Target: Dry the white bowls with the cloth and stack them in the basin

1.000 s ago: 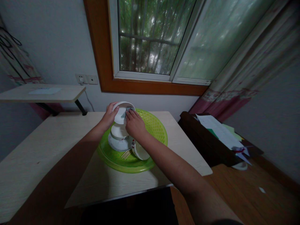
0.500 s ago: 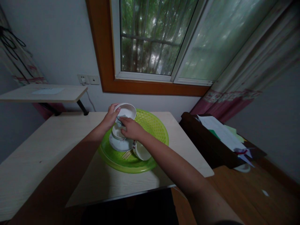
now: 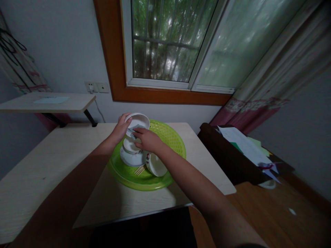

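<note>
while curtains (image 3: 269,69) hang, a table (image 3: 51,155) bears basket (image 3: 172,141) and bowls (image 3: 157,166).

I get a dim feed, lit mostly through the window (image 3: 178,44), where bright spots glare; soft shadows lie across the bench (image 3: 201,165), and wide-angle distortion stretches the right-hand curtain (image 3: 269,79)

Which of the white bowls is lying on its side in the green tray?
The tipped bowl beside the pale sticks; the second bowl stands upright, and the left hand holds the third bowl.
</note>
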### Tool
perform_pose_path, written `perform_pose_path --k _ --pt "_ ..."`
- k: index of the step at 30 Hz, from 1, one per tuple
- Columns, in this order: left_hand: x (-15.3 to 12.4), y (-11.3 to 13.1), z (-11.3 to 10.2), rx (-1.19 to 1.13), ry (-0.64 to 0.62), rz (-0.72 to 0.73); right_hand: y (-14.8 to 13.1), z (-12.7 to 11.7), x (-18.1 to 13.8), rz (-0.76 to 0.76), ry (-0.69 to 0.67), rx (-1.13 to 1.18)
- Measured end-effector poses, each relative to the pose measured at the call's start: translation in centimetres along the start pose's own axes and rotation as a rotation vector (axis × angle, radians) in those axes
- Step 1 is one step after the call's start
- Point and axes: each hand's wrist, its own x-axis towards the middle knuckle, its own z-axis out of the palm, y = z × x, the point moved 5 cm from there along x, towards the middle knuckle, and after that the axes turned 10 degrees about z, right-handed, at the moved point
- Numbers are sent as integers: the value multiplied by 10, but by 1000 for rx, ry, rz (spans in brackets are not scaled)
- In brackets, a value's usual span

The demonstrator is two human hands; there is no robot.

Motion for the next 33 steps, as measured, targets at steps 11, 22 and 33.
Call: perform_pose_path --k 11,22,33 --pt "0 -6 2 -98 45 -46 -3 -9 -2 128 229 -294" --pt "-1 -7 1 -46 -4 -38 -11 7 -1 -39 -24 -72" --pt "-1 -25 8 -327 28 -218 -15 2 -3 -87 -12 -44"
